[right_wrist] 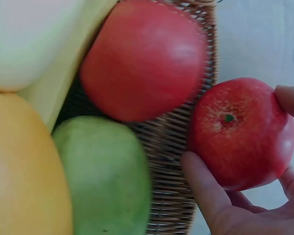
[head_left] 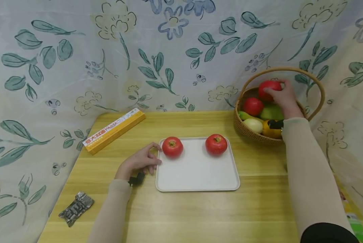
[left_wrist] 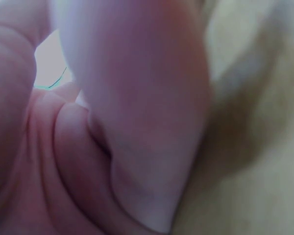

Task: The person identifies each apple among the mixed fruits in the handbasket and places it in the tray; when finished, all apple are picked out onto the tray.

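At the back right, my right hand [head_left: 286, 98] grips a red apple [head_left: 269, 90] between thumb and fingers, at the back of the wicker basket [head_left: 238, 123] and under its handle. In the right wrist view the held apple [right_wrist: 242, 134] overlaps the basket's rim, its green-centred end facing the camera. Another red apple [head_left: 253, 106] lies in the basket. My left hand [head_left: 142, 158] rests on the table, fingertips at the left edge of the white tray [head_left: 199, 175]. On the tray are two red apples, one left [head_left: 172, 147] and one right [head_left: 216, 144].
The basket also holds a green fruit [right_wrist: 105, 171], a pale round one [head_left: 253, 126], an orange-yellow one [head_left: 271, 130] and a long yellow-green one. A yellow pasta box [head_left: 114, 131] lies back left, a dark foil packet [head_left: 76, 208] front left. Flowered cloth [head_left: 169, 67] hangs behind the table.
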Demonstrator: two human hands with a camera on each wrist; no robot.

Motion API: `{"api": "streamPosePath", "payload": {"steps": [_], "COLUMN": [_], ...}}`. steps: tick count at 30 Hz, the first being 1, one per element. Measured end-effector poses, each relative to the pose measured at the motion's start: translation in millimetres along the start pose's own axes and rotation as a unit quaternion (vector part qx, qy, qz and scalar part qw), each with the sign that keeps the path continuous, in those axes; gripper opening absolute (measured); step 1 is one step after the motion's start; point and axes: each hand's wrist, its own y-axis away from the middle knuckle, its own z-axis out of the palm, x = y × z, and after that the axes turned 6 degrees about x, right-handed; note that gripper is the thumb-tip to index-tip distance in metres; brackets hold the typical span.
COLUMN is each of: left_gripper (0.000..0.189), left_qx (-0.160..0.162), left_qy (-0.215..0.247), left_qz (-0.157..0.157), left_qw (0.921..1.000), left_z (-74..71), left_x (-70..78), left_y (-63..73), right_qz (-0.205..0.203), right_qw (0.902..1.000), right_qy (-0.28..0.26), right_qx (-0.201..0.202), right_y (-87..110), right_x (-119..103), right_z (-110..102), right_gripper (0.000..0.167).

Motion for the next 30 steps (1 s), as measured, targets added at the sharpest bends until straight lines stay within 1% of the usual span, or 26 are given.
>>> {"api": "streamPosePath", "payload": {"steps": [1,3,11,16,18,22,24,30], "left_gripper": [0.058,0.059,0.061,0.062,0.062,0.061,0.061,0.062], "left_qx": [-0.001,-0.002,-0.004,-0.003,-0.003,-0.003,-0.004,-0.007], "left_qy": [0.001,0.003,0.006,0.004,0.003,0.005,0.005,0.004], "left_qz": [-0.001,-0.002,0.005,0.006,0.007,0.009,0.009,0.012], "left_qw": [1.0000,1.0000,1.0000,1.0000,1.0000,0.9999,0.9999,0.9999], "left_z": [0.4,0.9,0.4,0.0,-0.1,0.0,0.3,0.5], "left_x": [0.5,1.1,-0.5,-0.7,-1.5,-2.0,-1.4,-0.7], "left_y": [0.0,-0.1,-1.5,-2.4,-2.8,-1.9,-1.2,-1.0], "right_qz": [-0.004,-0.012,-0.035,-0.057,-0.059,-0.061,-0.063,-0.089], "right_qw": [1.0000,0.9999,0.9990,0.9978,0.9976,0.9972,0.9971,0.9952], "right_qy": [-0.002,-0.002,0.013,0.007,0.009,0.025,0.024,-0.014], "right_qx": [0.001,-0.002,-0.024,-0.033,-0.034,-0.036,-0.035,-0.037], "right_y": [1.7,5.7,25.0,33.7,38.4,50.1,56.8,79.0], "right_x": [-1.8,-5.1,-14.1,-15.3,-16.8,-22.0,-24.6,-27.1], "right_z": [-1.0,-2.9,-7.8,-7.0,-6.4,-5.2,-4.7,-3.9], "right_gripper": [0.060,0.060,0.075,0.078,0.078,0.075,0.072,0.065]}}
